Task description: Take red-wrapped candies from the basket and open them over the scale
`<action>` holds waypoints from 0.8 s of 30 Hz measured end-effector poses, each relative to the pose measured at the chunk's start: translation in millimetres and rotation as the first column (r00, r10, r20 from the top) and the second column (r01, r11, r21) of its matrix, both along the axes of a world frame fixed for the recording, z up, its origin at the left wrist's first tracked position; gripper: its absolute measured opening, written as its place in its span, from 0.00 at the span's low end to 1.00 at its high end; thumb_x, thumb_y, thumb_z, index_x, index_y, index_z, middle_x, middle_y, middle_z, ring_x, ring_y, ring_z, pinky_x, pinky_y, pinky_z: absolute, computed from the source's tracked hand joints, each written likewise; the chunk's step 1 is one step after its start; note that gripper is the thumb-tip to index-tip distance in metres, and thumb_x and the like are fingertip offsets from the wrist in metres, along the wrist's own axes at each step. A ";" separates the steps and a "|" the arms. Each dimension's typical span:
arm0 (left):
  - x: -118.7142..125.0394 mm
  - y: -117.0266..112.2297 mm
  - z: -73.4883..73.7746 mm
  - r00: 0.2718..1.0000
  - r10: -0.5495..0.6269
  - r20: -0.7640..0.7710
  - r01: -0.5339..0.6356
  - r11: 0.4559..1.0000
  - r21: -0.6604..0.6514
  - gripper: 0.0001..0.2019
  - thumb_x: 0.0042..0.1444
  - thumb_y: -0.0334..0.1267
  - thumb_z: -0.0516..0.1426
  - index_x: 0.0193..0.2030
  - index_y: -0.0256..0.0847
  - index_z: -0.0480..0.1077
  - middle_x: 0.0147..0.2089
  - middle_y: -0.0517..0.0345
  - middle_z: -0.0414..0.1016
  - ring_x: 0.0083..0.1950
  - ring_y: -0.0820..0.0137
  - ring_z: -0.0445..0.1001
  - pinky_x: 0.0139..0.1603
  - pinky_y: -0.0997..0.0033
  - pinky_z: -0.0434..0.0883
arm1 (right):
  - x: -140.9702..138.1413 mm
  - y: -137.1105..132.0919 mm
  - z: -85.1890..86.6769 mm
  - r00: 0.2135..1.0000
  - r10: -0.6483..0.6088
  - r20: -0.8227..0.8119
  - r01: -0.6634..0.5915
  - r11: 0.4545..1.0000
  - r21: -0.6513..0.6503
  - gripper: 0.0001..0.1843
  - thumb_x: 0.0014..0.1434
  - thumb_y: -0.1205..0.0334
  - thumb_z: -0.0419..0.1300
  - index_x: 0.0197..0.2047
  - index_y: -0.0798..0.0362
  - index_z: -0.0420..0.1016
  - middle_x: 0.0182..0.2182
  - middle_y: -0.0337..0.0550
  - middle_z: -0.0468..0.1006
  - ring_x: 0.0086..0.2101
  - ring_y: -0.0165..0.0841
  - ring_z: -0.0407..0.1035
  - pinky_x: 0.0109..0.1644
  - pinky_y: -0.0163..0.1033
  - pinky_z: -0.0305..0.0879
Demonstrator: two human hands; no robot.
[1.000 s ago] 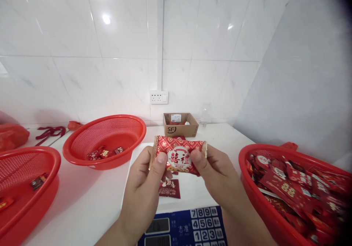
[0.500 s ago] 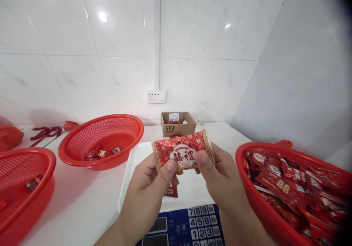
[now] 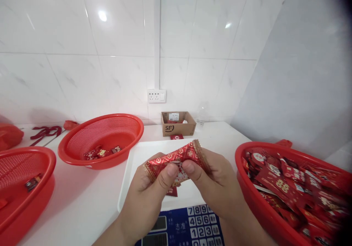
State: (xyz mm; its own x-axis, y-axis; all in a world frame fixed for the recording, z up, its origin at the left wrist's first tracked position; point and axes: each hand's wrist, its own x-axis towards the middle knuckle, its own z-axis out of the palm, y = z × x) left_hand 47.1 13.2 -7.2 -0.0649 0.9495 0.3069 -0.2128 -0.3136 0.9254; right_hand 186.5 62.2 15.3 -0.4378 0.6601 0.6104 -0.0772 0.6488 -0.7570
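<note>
Both hands grip one red and gold snack packet (image 3: 177,158) in front of me. My left hand (image 3: 154,187) is closed on its left end, and my right hand (image 3: 211,180) on its right end. Both thumbs press on the packet's front, covering much of the white label. Behind and below the hands is the white tray (image 3: 134,154) of a scale with a blue keypad (image 3: 181,226). A dark red packet (image 3: 172,191) lies on the tray, partly hidden by my hands.
A red basket (image 3: 239,154) heaped with red packets stands at the right. Two baskets on the left, a far one (image 3: 137,139) and a near one (image 3: 49,187), hold a few packets. A small cardboard box (image 3: 181,129) is near the wall, with a red packet (image 3: 176,137) before it.
The snack packet has come slightly lower and tilted back, so its printed label shows less. My thumbs have moved closer together on it.
</note>
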 end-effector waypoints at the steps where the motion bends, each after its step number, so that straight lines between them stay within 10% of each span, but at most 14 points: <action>1: 0.4 0.3 0.2 1.000 0.007 0.012 -0.007 1.000 0.014 0.16 0.62 0.50 0.58 0.40 0.39 0.79 0.34 0.55 0.73 0.35 0.68 0.70 0.31 0.74 0.71 | -0.9 0.7 -0.3 0.999 0.033 -0.015 -0.034 0.998 -0.046 0.15 0.65 0.50 0.58 0.33 0.51 0.76 0.27 0.37 0.76 0.28 0.31 0.68 0.31 0.33 0.64; 6: 5.3 2.4 3.6 0.988 0.062 0.140 -0.068 0.997 0.041 0.14 0.58 0.48 0.63 0.32 0.38 0.77 0.30 0.59 0.72 0.32 0.72 0.68 0.33 0.77 0.69 | -7.8 6.4 -4.8 0.973 0.163 -0.165 -0.190 0.967 -0.167 0.18 0.61 0.42 0.62 0.36 0.49 0.78 0.27 0.37 0.76 0.28 0.31 0.68 0.31 0.33 0.65; 14: 1.4 -2.8 13.0 0.996 0.066 0.060 -0.063 0.997 -0.048 0.14 0.53 0.49 0.66 0.34 0.39 0.74 0.26 0.61 0.69 0.26 0.74 0.66 0.25 0.77 0.70 | -9.0 6.4 -7.7 0.990 -0.027 -0.135 0.032 0.999 0.031 0.13 0.67 0.53 0.58 0.33 0.50 0.75 0.25 0.35 0.74 0.27 0.29 0.67 0.31 0.32 0.63; 24: -9.7 -10.4 23.2 0.975 0.160 -0.154 -0.129 0.972 0.194 0.08 0.60 0.40 0.62 0.31 0.42 0.73 0.28 0.63 0.70 0.28 0.75 0.70 0.29 0.80 0.70 | -8.9 2.9 -10.2 0.990 0.017 -0.138 0.001 0.991 0.135 0.06 0.67 0.55 0.59 0.39 0.48 0.72 0.31 0.35 0.69 0.30 0.29 0.63 0.33 0.34 0.62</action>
